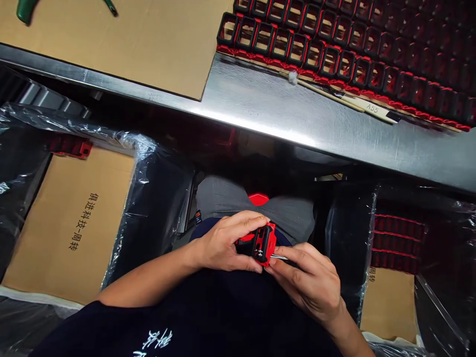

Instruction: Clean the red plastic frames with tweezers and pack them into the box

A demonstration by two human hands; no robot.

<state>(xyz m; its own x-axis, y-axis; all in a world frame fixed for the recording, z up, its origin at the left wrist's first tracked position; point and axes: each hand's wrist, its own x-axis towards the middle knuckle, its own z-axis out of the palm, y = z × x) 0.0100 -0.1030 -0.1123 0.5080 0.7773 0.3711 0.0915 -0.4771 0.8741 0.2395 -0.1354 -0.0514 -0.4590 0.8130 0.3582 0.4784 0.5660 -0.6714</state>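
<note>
In front of my body, my left hand (236,243) grips a red and black plastic housing (265,244), thumb on the near side and fingers on the far side. The housing has an opening in its face, with small shiny metal bits inside. My right hand (310,277) is closed around a thin metal tool (278,257), pinched between thumb and fingers. The tool's shaft meets the red right side of the housing; its tip and most of its length are hidden.
Rows of similar red-black housings (297,48) stand on the metal table (260,106). By them lie a cotton-tipped stick (327,93) and a label marked A55 (372,108). Plastic-lined bins at left and right hold cardboard (74,223) and red parts (397,243). A green-handled tool (26,11) lies top left.
</note>
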